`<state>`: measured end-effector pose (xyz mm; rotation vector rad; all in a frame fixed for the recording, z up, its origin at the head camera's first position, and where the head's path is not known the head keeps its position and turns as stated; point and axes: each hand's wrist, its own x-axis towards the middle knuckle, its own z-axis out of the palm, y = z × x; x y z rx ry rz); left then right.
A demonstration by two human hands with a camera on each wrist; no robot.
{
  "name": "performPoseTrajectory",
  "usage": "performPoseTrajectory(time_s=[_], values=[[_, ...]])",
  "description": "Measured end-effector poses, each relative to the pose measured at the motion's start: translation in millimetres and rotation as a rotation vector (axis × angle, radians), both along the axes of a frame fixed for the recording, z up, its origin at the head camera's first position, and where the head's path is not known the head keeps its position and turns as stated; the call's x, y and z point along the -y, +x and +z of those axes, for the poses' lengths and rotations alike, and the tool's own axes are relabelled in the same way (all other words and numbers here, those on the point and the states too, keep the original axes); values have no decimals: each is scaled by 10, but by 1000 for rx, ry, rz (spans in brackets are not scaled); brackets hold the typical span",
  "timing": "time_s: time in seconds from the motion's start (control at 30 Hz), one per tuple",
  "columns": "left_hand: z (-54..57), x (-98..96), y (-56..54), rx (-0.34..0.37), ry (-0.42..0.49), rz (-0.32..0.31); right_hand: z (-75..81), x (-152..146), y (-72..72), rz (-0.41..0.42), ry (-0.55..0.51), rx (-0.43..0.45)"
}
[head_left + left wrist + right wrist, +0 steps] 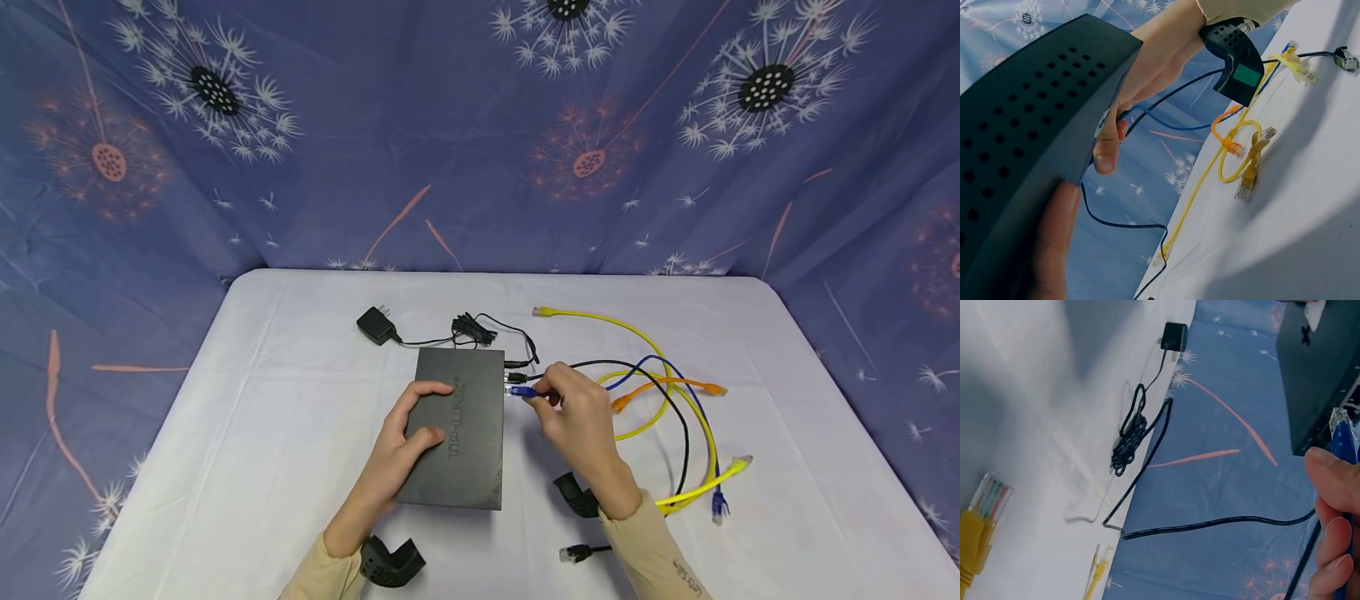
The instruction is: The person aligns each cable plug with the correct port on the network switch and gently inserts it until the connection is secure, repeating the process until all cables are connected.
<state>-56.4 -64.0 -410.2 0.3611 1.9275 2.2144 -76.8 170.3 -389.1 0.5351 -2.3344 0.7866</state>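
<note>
A dark TP-Link network switch (pixel 476 442) is held by my left hand (pixel 397 442), whose thumb and a finger lie across its top. The left wrist view shows the vented side of the switch (pixel 1041 106). At its right side, my right hand (pixel 581 421) pinches the blue Ethernet cable's plug (pixel 521 391). In the right wrist view the clear tip of the blue plug (pixel 1342 440) is right at the row of ports. Beside it, a black cable's plug (pixel 517 377) and the power lead's plug (pixel 516 364) sit at the same side of the switch.
A black power adapter (pixel 377 325) with a bundled cord (pixel 474 329) lies behind the switch. To the right lie yellow cables (pixel 600 317), a short orange cable (pixel 675 382) and the blue cable's free end (pixel 719 506). A loose black plug (pixel 576 553) rests near the front of the white table (pixel 262 467).
</note>
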Motion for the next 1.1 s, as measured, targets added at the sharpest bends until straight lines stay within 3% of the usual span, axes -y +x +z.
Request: performPoseTrajectory(time_s=[0.63, 1.1], values=[[-5, 19, -5, -10, -24, 0, 43, 9, 5, 1, 26, 32], [7, 6, -4, -26, -46, 1, 53, 12, 14, 26, -39, 48]])
